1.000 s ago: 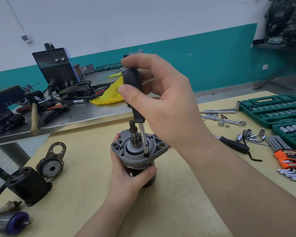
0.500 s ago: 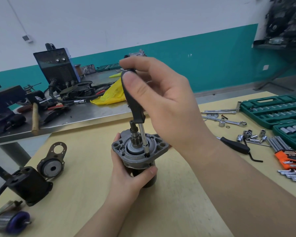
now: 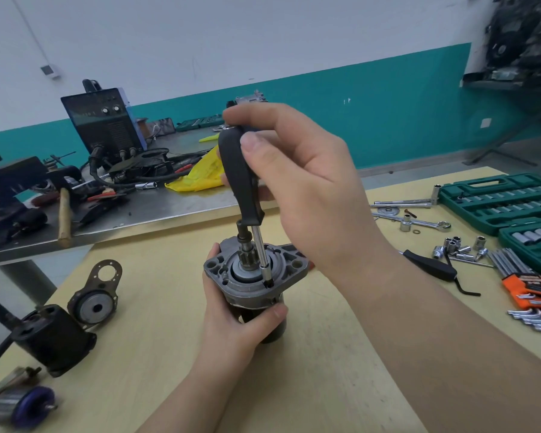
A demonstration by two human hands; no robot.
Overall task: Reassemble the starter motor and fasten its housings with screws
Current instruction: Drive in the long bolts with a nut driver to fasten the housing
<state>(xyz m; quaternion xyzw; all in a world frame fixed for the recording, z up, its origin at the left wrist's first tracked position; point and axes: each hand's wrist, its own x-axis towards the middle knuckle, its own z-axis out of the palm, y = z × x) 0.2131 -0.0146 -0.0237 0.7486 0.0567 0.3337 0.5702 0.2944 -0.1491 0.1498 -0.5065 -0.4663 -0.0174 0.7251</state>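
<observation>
Starter motor (image 3: 250, 295) upright on worktop (image 3: 325, 385), mid-frame. Left hand (image 3: 231, 320) wraps motor body below grey end housing (image 3: 256, 270). Right hand (image 3: 297, 179) pinches black screwdriver (image 3: 242, 179) handle; tip seated at screw (image 3: 268, 284) on housing's near edge. Shaft tilted: risk of cam-out, stripped head. Weak left grip: motor may twist or tip.

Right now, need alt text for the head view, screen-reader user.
A right hand grips a black-handled screwdriver, tip seated in the grey cast-metal end housing of an upright starter motor gripped by the left hand on a pale wooden table. Green socket cases lie right, dark motor parts left.
</observation>
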